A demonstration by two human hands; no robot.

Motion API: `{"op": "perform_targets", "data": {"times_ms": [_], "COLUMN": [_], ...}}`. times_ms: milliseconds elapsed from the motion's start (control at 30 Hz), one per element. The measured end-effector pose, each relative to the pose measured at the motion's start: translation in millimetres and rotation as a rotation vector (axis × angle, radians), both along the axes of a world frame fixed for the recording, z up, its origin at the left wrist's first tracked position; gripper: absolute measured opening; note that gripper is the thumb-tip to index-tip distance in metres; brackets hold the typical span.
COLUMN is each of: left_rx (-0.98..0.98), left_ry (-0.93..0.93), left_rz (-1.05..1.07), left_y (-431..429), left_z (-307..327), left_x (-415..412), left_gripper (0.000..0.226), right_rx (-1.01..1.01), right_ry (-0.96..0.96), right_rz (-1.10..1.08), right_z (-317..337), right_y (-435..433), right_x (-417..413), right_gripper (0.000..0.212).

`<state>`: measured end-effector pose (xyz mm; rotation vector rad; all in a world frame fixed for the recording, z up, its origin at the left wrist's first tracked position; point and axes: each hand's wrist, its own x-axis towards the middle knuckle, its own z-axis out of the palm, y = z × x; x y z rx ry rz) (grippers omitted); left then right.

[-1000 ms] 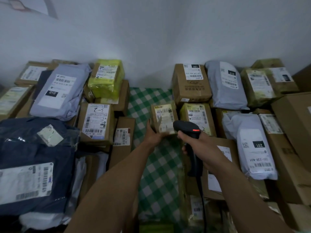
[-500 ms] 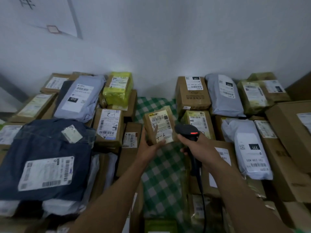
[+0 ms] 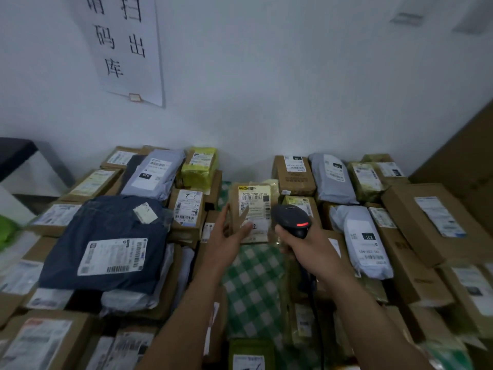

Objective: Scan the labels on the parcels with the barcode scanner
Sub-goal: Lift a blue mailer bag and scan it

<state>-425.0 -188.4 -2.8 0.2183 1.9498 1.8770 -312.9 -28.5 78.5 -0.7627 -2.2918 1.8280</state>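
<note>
Two hands work side by side. The left hand (image 3: 226, 241) pinches a small brown parcel (image 3: 253, 206), thumb across the lower part of its label (image 3: 256, 200). Just right of that grip, the right hand (image 3: 306, 249) curls round the barcode scanner (image 3: 290, 218), whose red light glows, above a green checked cloth (image 3: 253, 279).

The table's green-and-white checked cloth (image 3: 256, 279) shows as a strip down the middle; cardboard boxes (image 3: 432, 222) and grey mailers (image 3: 366, 241) crowd both sides (several stacked); a dark blue bag (image 3: 106, 244) tops the left pile.
</note>
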Motion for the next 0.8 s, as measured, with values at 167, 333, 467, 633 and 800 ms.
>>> {"op": "perform_targets", "data": {"times_ms": [167,333,467,633,800], "left_rx": [-0.302,-0.609,-0.745,-0.845,-0.868], "left_ry": [0.209,0.317,0.419,0.458,0.467], "left_rz": [-0.123,-0.304,-0.362,-0.390,-0.433], "left_y": [-18.0,-30.8,-40.9,-48.8,-52.2], "left_z": [55.7,88.1,97.8,103.8,103.6], "left_x": [-28.4,-52.6,-63.6,-69.8,-71.8], "left_gripper": [0.078,0.084,0.086,0.085,0.084], "right_rx": [0.106,0.217,0.247,0.332,0.300], "right_ry": [0.020,-0.007,-0.066,-0.110,-0.103], "right_rz": [0.010,0.099,0.140,0.164,0.166], "right_z": [21.7,24.6,21.3,24.5,27.0], "right_y": [-13.1,-25.8,-34.7,-39.8,-46.0], "right_x": [24.0,36.1,41.7,43.5,49.0], "right_gripper": [0.047,0.040,0.044,0.026,0.039]}}
